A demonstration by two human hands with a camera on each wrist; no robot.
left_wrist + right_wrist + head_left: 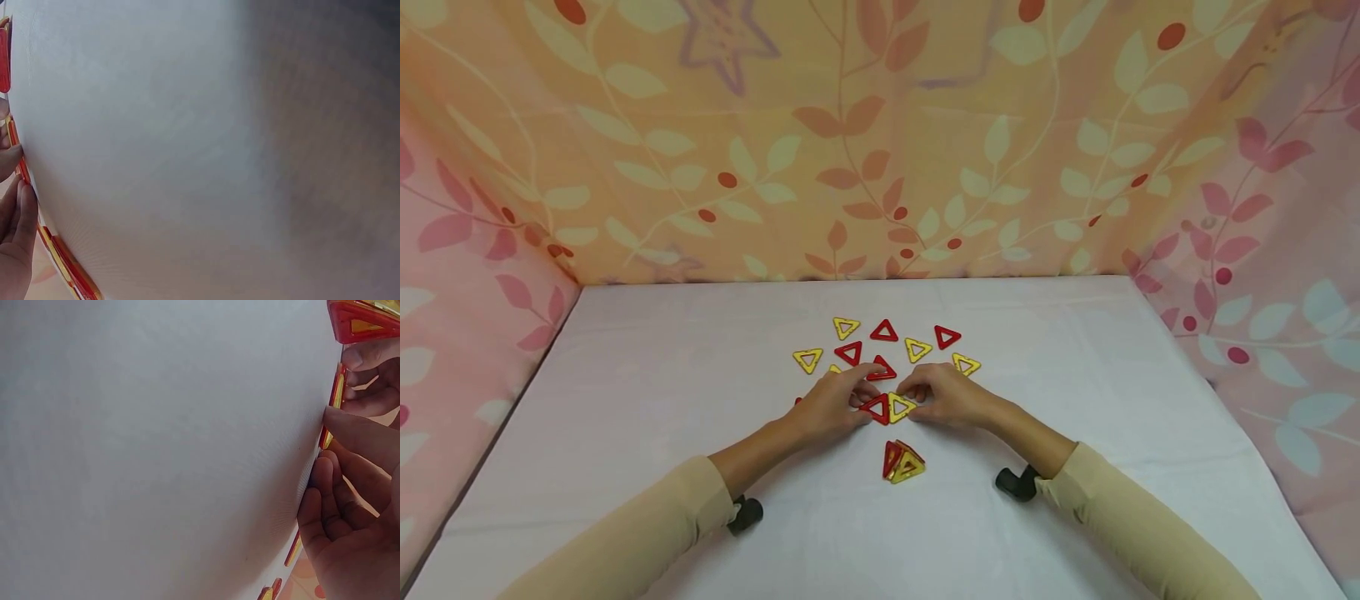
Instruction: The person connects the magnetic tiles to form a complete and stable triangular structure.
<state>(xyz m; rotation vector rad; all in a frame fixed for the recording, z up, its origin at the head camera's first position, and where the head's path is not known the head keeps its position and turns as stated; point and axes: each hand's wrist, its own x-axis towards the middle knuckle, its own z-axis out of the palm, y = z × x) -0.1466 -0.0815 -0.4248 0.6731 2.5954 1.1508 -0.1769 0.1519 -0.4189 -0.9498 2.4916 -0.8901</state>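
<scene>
Near the middle of the table, a red triangle tile (885,410) and a yellow triangle tile (892,408) lie edge to edge. The left hand (831,408) pinches the red tile at its left corner between thumb and fingers. From the other side, the right hand (957,398) pinches the yellow tile near its right corner. In the right wrist view, the right hand (359,506) has its thumb on top of the tile row. A small pile of red and yellow triangle tiles (908,468) sits just nearer the person than both hands.
Several loose triangle tiles spread behind the hands, among them a red tile (884,339), a yellow tile (808,370) and another red tile (953,339). Some are partly covered by the hands. A patterned curtain (880,192) stands along the back of the white table (625,375).
</scene>
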